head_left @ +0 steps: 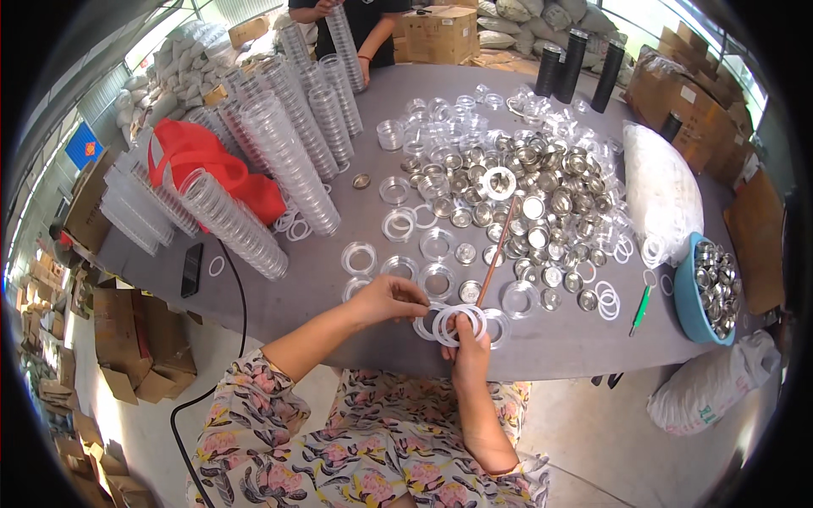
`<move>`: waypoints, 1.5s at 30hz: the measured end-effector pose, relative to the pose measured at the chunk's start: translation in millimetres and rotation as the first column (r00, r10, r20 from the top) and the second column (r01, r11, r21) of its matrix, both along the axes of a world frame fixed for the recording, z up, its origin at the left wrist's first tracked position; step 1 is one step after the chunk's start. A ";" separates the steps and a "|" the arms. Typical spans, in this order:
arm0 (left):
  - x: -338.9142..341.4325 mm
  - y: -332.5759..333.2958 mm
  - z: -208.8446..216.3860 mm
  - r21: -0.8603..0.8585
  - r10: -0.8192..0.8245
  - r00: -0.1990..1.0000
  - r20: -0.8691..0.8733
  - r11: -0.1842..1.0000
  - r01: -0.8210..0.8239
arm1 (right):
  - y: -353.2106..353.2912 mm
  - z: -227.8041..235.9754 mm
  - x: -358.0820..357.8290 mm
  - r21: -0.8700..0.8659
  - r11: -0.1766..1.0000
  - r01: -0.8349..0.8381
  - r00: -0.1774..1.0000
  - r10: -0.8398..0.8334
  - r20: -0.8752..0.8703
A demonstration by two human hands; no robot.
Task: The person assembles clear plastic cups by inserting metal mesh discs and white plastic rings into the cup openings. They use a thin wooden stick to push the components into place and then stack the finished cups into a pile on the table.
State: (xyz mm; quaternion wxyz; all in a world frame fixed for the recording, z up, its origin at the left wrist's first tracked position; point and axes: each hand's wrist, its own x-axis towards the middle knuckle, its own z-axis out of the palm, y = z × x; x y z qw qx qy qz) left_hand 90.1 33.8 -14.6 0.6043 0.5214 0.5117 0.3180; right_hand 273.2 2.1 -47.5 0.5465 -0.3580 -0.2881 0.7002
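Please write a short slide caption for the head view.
Both hands, left hand and right hand, hold white rings over a grey table.

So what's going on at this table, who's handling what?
A person in a floral top sits at a grey table, holding white plastic rings between both hands: the right hand grips them from below and the left hand pinches at their edge. A thin wooden stick lies beside them. Ahead are loose metal caps, tall stacks of clear lids and a blue bowl of caps. Another person stands at the far end.
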 end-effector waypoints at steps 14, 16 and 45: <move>-17.4 2.2 2.4 0.059 0.253 0.967 0.008 0.966 -0.253 | 5.9 -0.1 5.1 -0.001 0.984 0.179 0.984 -0.179 0.006; -29.7 3.5 -5.7 0.206 0.397 0.912 0.098 0.889 -0.409 | 9.0 -7.3 11.8 0.021 0.978 0.208 0.978 -0.208 -0.007; 35.6 -25.0 -11.8 -0.007 0.022 0.954 0.300 1.000 -0.021 | 0.9 -8.7 11.5 0.007 0.997 0.082 0.996 -0.082 0.041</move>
